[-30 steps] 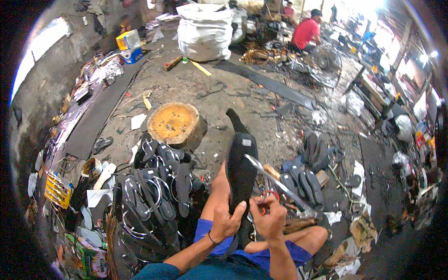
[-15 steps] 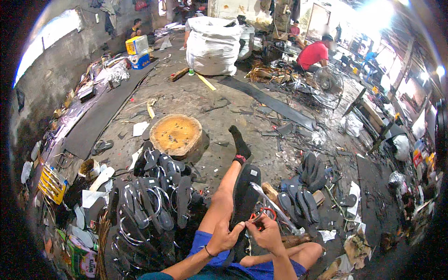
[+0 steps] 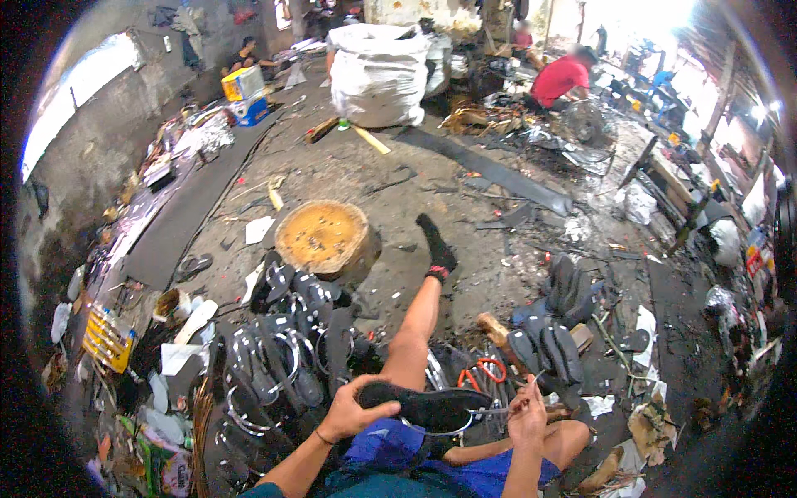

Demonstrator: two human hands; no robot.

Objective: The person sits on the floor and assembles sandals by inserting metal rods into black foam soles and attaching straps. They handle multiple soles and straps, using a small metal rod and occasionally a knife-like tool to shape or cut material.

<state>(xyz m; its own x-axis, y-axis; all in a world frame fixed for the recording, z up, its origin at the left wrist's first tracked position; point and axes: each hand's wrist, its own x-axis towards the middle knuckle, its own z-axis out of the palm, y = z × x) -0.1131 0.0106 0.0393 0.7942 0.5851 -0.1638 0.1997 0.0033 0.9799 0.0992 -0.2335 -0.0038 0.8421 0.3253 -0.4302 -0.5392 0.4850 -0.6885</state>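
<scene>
My left hand (image 3: 350, 408) is wrapped round one end of a black sandal sole (image 3: 427, 405), which lies level above my lap. A thin pale strap (image 3: 491, 411) comes off the sole's other end and also loops along its near side. The strap runs into the pinched fingers of my right hand (image 3: 527, 415), and a short bit sticks up past the fingertips. Just beyond the sole, a tool with red-orange loop handles (image 3: 484, 372) lies among other items; its working end is hidden.
Several black sandals with pale straps (image 3: 282, 357) are heaped on my left. More dark sandals (image 3: 558, 349) lie to the right. A round wooden block (image 3: 322, 236) stands ahead. Farther off are a big white sack (image 3: 378, 79), a fan (image 3: 585, 123) and a person in red (image 3: 560, 80).
The sole has turned from upright against my leg to level, now gripped by my left hand. My right hand has moved right with the strap. The red-handled tool shows more fully.
</scene>
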